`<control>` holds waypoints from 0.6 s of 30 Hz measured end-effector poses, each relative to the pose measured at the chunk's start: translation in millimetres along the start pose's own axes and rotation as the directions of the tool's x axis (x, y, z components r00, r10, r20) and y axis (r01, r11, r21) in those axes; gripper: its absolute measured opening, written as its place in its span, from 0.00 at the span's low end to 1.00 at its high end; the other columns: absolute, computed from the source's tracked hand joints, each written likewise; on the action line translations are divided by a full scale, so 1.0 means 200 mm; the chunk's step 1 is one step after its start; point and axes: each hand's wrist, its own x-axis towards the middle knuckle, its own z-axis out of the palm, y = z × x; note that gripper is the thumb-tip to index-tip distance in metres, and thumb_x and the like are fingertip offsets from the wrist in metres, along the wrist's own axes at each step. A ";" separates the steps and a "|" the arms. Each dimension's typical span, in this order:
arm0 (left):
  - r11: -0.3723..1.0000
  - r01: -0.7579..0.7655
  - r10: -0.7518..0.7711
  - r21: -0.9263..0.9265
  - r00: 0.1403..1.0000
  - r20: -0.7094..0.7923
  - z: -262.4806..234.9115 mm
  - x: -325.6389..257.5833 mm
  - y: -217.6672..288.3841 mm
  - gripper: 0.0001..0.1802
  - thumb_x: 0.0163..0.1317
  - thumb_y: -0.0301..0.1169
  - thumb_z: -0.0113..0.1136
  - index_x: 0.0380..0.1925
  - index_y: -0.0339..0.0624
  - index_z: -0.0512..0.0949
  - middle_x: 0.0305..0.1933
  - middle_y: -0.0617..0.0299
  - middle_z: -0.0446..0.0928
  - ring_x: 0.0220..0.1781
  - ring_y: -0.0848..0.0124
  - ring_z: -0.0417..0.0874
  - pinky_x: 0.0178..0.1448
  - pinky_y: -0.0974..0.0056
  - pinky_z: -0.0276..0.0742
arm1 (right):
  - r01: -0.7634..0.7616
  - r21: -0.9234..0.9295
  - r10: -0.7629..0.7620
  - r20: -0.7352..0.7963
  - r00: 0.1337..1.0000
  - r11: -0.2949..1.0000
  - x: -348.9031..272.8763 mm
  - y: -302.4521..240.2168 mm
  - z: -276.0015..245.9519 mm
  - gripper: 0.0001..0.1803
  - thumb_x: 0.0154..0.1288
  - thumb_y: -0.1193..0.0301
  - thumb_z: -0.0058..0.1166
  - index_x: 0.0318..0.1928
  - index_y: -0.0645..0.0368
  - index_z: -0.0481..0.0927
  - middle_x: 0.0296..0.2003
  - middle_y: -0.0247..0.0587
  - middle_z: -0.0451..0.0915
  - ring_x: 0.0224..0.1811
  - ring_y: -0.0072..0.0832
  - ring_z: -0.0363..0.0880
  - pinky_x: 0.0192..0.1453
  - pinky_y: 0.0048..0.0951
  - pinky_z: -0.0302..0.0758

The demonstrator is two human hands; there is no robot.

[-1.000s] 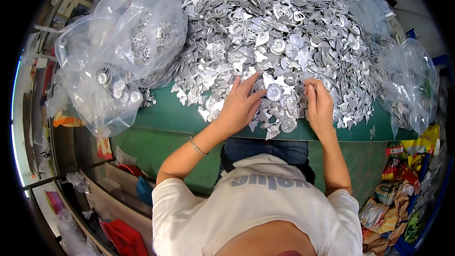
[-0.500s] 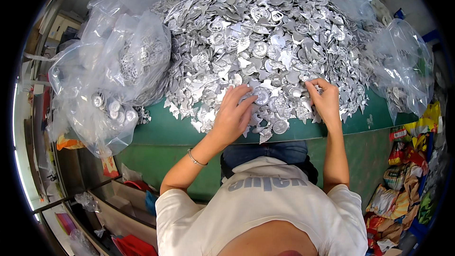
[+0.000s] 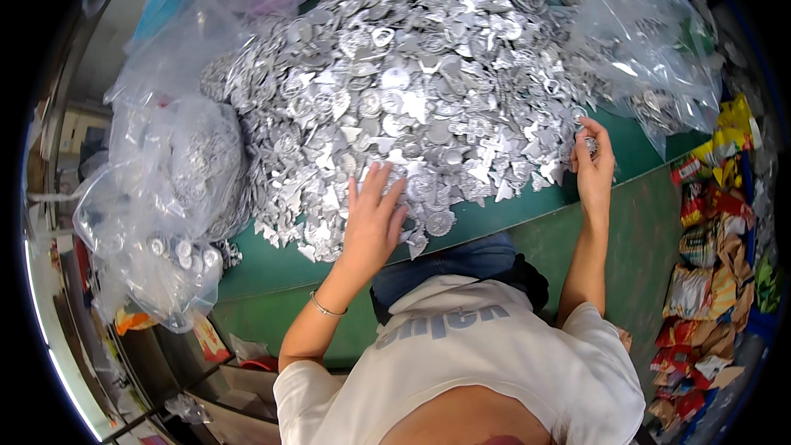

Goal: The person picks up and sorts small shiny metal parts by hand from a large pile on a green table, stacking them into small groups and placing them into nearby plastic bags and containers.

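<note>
Fingers of your right hand [image 3: 595,166] pinch one small metal piece [image 3: 590,145] at the pile's [image 3: 412,91] right edge. Keep your left hand [image 3: 372,222] flat and spread on its near edge, steadying the loose pieces.

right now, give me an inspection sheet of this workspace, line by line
surface: green table, mostly buried, bare along the near edge
job's things: big heap of silvery metal pieces; one small round piece held up at its right edge
clutter: clear plastic bags of parts at left and upper right
grippers: left hand flat on the heap, fingers spread; right hand pinching the small piece
cables: nothing seen
surroundings: colourful snack packets piled at right; shelving at lower left
</note>
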 end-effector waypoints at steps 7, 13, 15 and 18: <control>0.992 -0.041 0.030 -0.116 0.995 -0.095 -0.01 0.18 0.20 0.27 0.52 0.20 0.59 0.55 0.38 0.66 0.64 0.46 0.58 0.67 0.47 0.57 0.68 0.50 0.53 | 0.068 -0.162 -0.087 -0.114 0.990 0.984 0.04 0.13 -0.27 0.10 0.60 0.74 0.53 0.43 0.63 0.75 0.29 0.29 0.68 0.27 0.17 0.67 0.29 0.19 0.64; 0.977 -0.204 0.207 -0.069 0.978 0.033 0.12 0.34 0.38 0.29 0.52 0.23 0.60 0.56 0.37 0.65 0.64 0.45 0.56 0.67 0.45 0.56 0.67 0.47 0.54 | 0.204 -0.492 -0.170 0.114 0.979 0.846 -0.02 0.04 -0.13 0.18 0.44 0.69 0.67 0.36 0.62 0.76 0.29 0.41 0.72 0.30 0.35 0.72 0.34 0.31 0.69; 0.969 -0.226 0.231 -0.101 0.972 0.041 0.14 0.38 0.42 0.28 0.53 0.24 0.59 0.56 0.37 0.65 0.63 0.44 0.57 0.66 0.42 0.56 0.65 0.43 0.54 | 0.181 -0.467 -0.145 0.114 0.983 0.866 -0.01 0.04 -0.13 0.17 0.43 0.71 0.67 0.33 0.63 0.74 0.29 0.40 0.72 0.28 0.35 0.71 0.34 0.35 0.69; 0.973 -0.221 0.225 -0.062 0.972 0.071 0.15 0.40 0.45 0.28 0.53 0.25 0.59 0.56 0.37 0.65 0.63 0.44 0.56 0.66 0.43 0.55 0.66 0.42 0.52 | 0.037 -0.115 -0.025 0.101 0.995 0.993 0.04 0.09 -0.22 0.10 0.49 0.75 0.63 0.30 0.62 0.73 0.29 0.38 0.74 0.28 0.31 0.72 0.27 0.29 0.67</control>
